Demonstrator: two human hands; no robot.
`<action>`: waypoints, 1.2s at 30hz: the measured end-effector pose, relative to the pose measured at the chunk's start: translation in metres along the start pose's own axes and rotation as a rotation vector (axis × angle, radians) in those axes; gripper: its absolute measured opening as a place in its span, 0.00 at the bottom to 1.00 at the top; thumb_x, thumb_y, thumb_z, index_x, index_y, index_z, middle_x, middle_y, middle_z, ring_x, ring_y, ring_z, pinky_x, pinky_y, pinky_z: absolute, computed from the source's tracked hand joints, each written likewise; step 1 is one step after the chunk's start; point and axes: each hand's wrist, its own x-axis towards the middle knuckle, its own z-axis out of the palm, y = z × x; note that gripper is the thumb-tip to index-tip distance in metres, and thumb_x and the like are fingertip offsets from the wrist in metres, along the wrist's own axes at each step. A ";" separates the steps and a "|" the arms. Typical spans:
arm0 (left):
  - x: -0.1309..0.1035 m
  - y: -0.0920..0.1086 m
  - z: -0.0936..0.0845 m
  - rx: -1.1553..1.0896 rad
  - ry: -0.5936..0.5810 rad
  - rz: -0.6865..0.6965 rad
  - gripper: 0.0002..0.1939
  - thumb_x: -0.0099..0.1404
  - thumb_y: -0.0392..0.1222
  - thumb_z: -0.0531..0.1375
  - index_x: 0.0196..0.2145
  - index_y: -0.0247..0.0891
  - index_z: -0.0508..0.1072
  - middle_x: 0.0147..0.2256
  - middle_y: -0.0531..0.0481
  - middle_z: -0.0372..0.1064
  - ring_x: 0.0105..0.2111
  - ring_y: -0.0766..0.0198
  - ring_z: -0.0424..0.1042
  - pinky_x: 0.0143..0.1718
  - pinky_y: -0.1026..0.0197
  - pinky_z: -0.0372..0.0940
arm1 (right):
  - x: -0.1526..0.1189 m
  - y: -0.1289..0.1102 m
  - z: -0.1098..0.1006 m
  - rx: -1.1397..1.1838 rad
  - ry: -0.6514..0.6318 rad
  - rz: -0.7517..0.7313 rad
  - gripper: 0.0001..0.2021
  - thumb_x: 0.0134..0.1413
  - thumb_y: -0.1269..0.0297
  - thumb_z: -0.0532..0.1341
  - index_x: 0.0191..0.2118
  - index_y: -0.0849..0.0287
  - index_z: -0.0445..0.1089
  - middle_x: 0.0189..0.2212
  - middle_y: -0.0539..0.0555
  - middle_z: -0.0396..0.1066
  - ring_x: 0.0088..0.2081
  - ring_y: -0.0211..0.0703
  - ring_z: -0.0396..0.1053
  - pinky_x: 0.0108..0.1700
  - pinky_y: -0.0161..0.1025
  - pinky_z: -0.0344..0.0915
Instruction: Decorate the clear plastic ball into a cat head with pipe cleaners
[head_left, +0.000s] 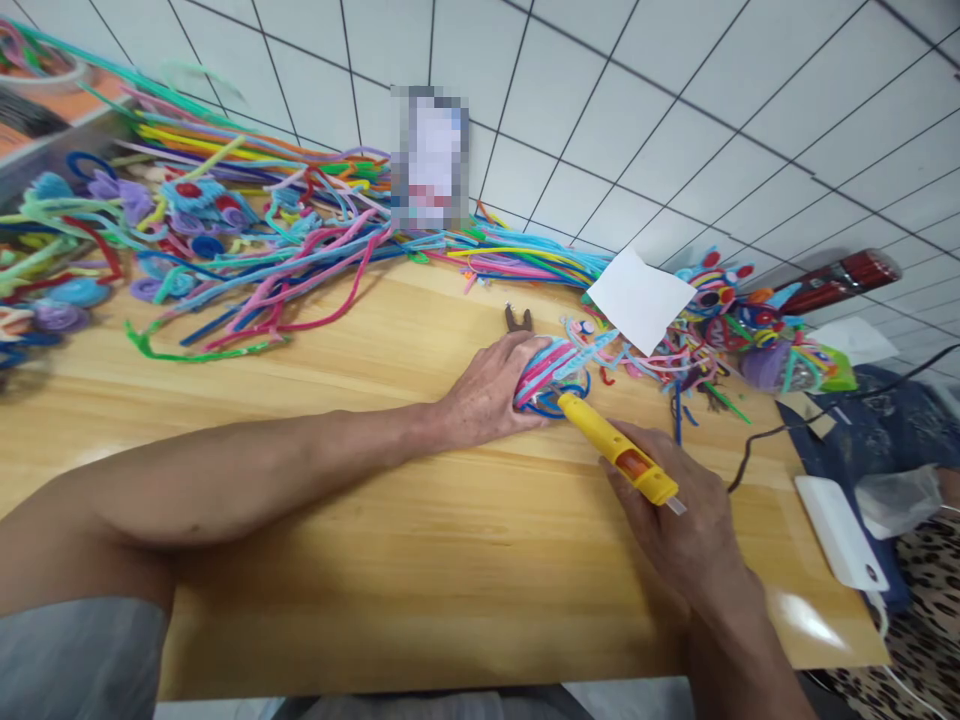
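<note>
Yellow glue gun [616,448] in right hand [686,505], phone screen [433,155] blurred

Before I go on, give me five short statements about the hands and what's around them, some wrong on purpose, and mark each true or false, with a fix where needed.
1. The right hand holds a yellow glue gun. True.
2. The left hand lies open with nothing in it. False: it grips a pink-and-blue striped craft piece.
3. The front end of the yellow glue gun points toward the craft piece. True.
4. The white paper lies nearer the person than both hands. False: it lies beyond them, toward the tiled wall.
5. A dark red cylinder is to the right of the white paper. True.
</note>
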 end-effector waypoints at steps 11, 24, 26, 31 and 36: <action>-0.001 -0.001 0.002 0.008 0.036 0.038 0.52 0.61 0.62 0.75 0.71 0.41 0.57 0.68 0.31 0.66 0.70 0.37 0.66 0.69 0.32 0.67 | -0.001 0.000 0.001 0.014 -0.001 0.006 0.20 0.72 0.68 0.60 0.66 0.60 0.67 0.49 0.63 0.83 0.47 0.55 0.83 0.47 0.47 0.80; 0.000 0.003 -0.004 -0.045 0.057 0.015 0.50 0.57 0.56 0.78 0.68 0.40 0.60 0.65 0.32 0.68 0.68 0.37 0.69 0.70 0.32 0.67 | 0.003 -0.001 -0.012 0.122 0.039 0.085 0.16 0.72 0.68 0.61 0.61 0.54 0.71 0.48 0.60 0.83 0.47 0.54 0.84 0.46 0.46 0.81; -0.001 0.003 -0.004 -0.099 0.055 0.015 0.48 0.59 0.53 0.76 0.69 0.41 0.58 0.65 0.33 0.66 0.69 0.39 0.68 0.71 0.34 0.67 | -0.002 0.004 -0.019 0.194 0.062 0.188 0.11 0.72 0.65 0.62 0.57 0.53 0.75 0.46 0.58 0.84 0.46 0.54 0.84 0.46 0.46 0.81; -0.003 -0.003 -0.003 -0.197 0.015 0.014 0.50 0.60 0.48 0.75 0.70 0.40 0.53 0.68 0.30 0.60 0.72 0.40 0.64 0.73 0.37 0.66 | -0.016 0.033 -0.027 0.385 0.069 0.496 0.11 0.71 0.53 0.65 0.45 0.54 0.80 0.40 0.55 0.84 0.38 0.51 0.83 0.40 0.44 0.80; -0.006 -0.007 -0.006 -0.267 -0.030 -0.103 0.60 0.49 0.56 0.82 0.69 0.42 0.55 0.69 0.31 0.61 0.71 0.37 0.66 0.73 0.33 0.64 | -0.015 0.056 -0.017 0.510 0.025 0.623 0.18 0.68 0.46 0.66 0.45 0.57 0.80 0.35 0.55 0.83 0.35 0.50 0.80 0.35 0.43 0.77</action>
